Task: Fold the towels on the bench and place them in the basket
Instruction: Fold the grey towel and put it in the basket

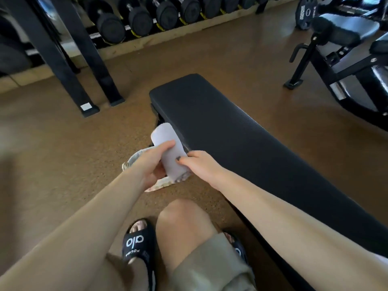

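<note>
Across the brown gym floor (52, 143), a black padded bench (231, 131) runs from the middle of the view down toward the lower right, its top bare. Behind it, along the far wall, stands a rack of black dumbbells (136, 17) on two slanted black legs, and at the upper right sits another black exercise machine (346, 49) with grey pads.

Just beside the near left edge of the bench, a folded white towel (168, 148) is held up above the floor by both hands. It is rolled or folded into a narrow, rounded bundle, tilted so that its far end points away and up. Under it, low on the floor and mostly hidden by the hands and towel, a pale woven basket (134, 158) shows part of its rim; whether the towel touches the basket cannot be told.

Left hand (151, 162) curls round the towel from the left side, thumb lying across the top. Right hand (199, 164) pinches the towel's right edge, thumb on its upper face.

Lower down, a bare knee (184, 223) in olive shorts rises between the forearms, and two black slide sandals (136, 244) with white lettering rest on the floor.
</note>
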The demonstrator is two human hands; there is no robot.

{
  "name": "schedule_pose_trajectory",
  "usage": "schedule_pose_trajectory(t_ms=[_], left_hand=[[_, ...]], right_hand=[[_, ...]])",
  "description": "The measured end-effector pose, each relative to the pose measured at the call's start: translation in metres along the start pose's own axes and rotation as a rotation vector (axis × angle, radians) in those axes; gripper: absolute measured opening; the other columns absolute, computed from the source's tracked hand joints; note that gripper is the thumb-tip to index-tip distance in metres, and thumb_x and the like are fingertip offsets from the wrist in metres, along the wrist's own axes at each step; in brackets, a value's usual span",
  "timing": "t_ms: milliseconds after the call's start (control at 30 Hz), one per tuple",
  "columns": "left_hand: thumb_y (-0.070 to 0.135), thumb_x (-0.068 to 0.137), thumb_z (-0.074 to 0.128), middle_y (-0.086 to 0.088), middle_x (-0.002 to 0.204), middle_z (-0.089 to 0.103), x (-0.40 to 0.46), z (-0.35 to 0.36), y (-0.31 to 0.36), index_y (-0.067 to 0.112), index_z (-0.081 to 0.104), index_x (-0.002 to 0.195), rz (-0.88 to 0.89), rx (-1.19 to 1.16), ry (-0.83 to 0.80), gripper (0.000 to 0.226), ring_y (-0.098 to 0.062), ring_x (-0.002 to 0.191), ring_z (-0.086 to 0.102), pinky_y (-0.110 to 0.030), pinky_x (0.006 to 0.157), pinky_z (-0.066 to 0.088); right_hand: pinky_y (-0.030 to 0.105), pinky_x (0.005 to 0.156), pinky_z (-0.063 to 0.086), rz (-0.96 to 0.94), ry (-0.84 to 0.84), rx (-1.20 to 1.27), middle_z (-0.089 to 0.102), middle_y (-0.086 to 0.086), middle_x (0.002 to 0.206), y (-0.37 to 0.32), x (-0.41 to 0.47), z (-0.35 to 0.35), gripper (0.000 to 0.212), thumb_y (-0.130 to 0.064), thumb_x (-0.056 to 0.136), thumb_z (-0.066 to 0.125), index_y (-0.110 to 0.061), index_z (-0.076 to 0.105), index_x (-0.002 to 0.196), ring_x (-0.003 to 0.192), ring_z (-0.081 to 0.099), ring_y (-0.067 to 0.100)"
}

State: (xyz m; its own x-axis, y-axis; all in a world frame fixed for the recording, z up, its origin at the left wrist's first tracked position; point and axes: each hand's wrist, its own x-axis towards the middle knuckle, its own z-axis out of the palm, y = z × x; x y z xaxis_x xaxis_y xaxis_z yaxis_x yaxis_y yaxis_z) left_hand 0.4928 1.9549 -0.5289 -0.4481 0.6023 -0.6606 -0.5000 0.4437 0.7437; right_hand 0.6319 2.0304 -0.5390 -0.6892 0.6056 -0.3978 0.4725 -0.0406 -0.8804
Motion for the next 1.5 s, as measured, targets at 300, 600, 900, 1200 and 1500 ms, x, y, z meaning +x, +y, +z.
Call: schedule_pose_trajectory(t_ms=[300, 600, 900, 1200, 1500], left_hand=[[0.035, 0.083, 0.082, -0.011, 0.11, 0.075, 0.08, -0.078, 0.019, 0.006, 0.066, 0.119, -0.011, 0.06, 0.117, 0.049, -0.025, 0.097, 0.075, -0.036, 0.076, 0.063], [0.054, 0.042, 0.088, -0.006, 0.108, 0.076, 0.243, -0.104, -0.036, 0.017, 0.069, 0.118, -0.098, 0.215, 0.101, 0.087, -0.028, 0.099, 0.073, -0.048, 0.092, 0.059], [0.048, 0.058, 0.082, -0.004, 0.114, 0.068, 0.332, -0.095, -0.078, 0.017, 0.054, 0.127, -0.088, 0.261, 0.175, 0.08, -0.024, 0.101, 0.07, -0.045, 0.092, 0.059], [0.061, 0.08, 0.072, -0.011, 0.132, 0.058, 0.369, -0.091, -0.101, 0.013, 0.043, 0.144, -0.014, 0.745, 0.187, 0.086, -0.03, 0.116, 0.059, -0.035, 0.087, 0.05], [0.05, 0.083, 0.074, -0.014, 0.121, 0.06, 0.379, -0.094, -0.108, 0.006, 0.048, 0.125, 0.102, 0.854, 0.242, 0.066, -0.031, 0.114, 0.059, -0.035, 0.085, 0.045]], right_hand=[[0.052, 0.11, 0.045, 0.282, -0.322, 0.671, 0.061, 0.012, 0.135, 0.013, 0.104, 0.066, 0.03, -0.025, 0.099, 0.063, -0.023, 0.058, 0.128, 0.125, 0.059, 0.031], [0.033, 0.077, 0.052, 0.394, -0.01, 0.416, 0.066, 0.011, 0.125, 0.085, 0.229, 0.107, 0.03, -0.019, 0.096, 0.063, -0.017, 0.056, 0.126, 0.11, 0.064, 0.025], [0.045, 0.103, 0.041, 0.298, 0.034, -0.104, 0.041, 0.001, 0.147, 0.138, 0.312, 0.12, 0.064, -0.026, 0.102, 0.048, -0.035, 0.021, 0.159, 0.132, 0.045, 0.032], [0.042, 0.096, 0.047, 0.169, 0.16, -0.504, 0.046, 0.016, 0.142, 0.169, 0.329, 0.131, 0.061, -0.026, 0.097, 0.056, -0.018, 0.035, 0.153, 0.126, 0.053, 0.037], [0.05, 0.11, 0.04, 0.136, 0.049, -0.641, 0.031, 0.013, 0.155, 0.174, 0.339, 0.131, 0.077, -0.03, 0.101, 0.05, -0.031, 0.005, 0.163, 0.138, 0.042, 0.035]])
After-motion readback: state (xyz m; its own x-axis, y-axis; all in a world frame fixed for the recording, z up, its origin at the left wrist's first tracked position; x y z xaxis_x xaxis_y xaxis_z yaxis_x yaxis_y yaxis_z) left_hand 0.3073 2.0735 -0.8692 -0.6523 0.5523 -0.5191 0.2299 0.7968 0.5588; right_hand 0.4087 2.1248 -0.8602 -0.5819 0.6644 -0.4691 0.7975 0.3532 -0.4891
